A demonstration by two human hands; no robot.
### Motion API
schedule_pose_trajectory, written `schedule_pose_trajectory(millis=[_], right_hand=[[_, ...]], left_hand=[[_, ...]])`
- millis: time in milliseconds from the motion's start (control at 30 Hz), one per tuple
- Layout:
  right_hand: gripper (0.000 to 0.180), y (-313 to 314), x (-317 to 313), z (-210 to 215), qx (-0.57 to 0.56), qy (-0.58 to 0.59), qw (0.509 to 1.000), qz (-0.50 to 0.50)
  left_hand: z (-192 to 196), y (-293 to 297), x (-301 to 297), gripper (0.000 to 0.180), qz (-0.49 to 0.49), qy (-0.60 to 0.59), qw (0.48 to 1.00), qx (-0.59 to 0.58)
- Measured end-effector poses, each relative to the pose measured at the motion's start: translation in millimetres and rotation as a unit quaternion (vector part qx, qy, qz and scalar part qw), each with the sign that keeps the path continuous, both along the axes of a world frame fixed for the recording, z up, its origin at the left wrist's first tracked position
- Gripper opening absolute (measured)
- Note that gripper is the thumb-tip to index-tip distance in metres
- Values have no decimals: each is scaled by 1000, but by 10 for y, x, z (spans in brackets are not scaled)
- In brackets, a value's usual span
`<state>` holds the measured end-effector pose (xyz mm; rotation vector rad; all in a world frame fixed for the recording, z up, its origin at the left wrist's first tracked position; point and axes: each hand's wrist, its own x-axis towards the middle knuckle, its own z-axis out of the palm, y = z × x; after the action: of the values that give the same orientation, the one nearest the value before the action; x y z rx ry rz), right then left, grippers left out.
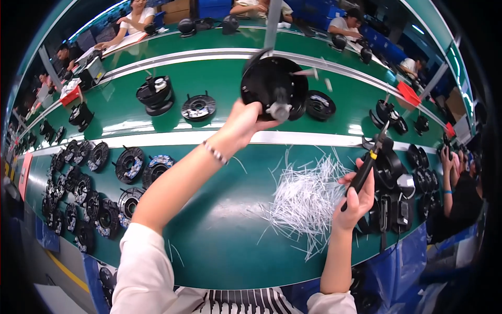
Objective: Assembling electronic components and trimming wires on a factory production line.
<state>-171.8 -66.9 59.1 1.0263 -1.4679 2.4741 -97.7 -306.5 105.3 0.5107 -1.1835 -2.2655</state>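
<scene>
My left hand (247, 121) is stretched over the far belt, closed on the lower edge of a round black housing (264, 86) with a pale knob-like part at its bottom. Smeared by motion, the housing hangs over the green belt. Nearer to me at the right, my right hand (358, 196) grips a pair of pliers (361, 180) by black handles with a yellow band; the metal jaws point up and away. A heap of thin white plastic strips (308, 201) lies left of that hand. Beyond the housing, a flat black disc (320, 104) rests on the belt.
Several round black parts with circuit boards (107, 217) crowd the table's left side. Black housings and brackets (387, 209) are stacked at the right. On the belt stand a black assembly (156, 94) and an open disc (198, 107). People work beyond, near red bins (408, 93).
</scene>
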Motion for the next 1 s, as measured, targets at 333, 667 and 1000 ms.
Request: schedule_pose_trajectory(millis=[333,667,1000], right_hand=[[63,-48,412,154,300,238,845,372],[73,-141,1145,-353,372,493,686,384],[29,724,317,151,341,382,844,-159]], left_hand=[[-660,-874,-558,45,-85,-19,982,166],[-986,-2314,365,38,309,-319,505,-740],[-902,-1822,335,47,88,-364,868,-326]])
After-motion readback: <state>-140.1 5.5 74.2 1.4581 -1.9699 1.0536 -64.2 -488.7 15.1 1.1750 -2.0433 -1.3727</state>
